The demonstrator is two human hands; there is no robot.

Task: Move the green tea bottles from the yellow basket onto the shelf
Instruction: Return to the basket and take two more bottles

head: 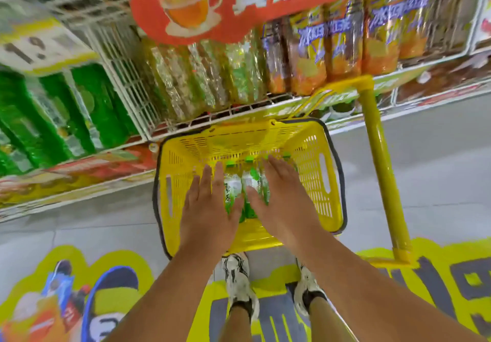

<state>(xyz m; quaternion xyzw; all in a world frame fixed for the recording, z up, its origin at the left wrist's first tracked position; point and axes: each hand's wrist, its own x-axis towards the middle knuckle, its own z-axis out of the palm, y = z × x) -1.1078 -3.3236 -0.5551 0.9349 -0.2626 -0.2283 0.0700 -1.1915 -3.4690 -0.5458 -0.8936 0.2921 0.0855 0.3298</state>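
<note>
Grey shop floor [438,171] is running under your feet, with bright yellow stickers [111,270] near your shoes [240,285]. You are standing at the near edge of the yellow basket [305,152], which is sitting on the floor against the front edge of the wire shelf [239,111]. Green tea bottles [233,184] are lying side by side at the bottom of the basket, caps pointing toward the shelf. Your left hand [207,206] is reaching down over the left bottles, fingers straight and together, gripping nothing. Your right hand [281,195] is spreading flat over the right bottles, fingers extended, thumb lying across a bottle; whether it is touching is unclear. More bottles are already filling the shelf, under a red sign [212,3]. A yellow post [380,160] is rising just beside the basket's right edge.
</note>
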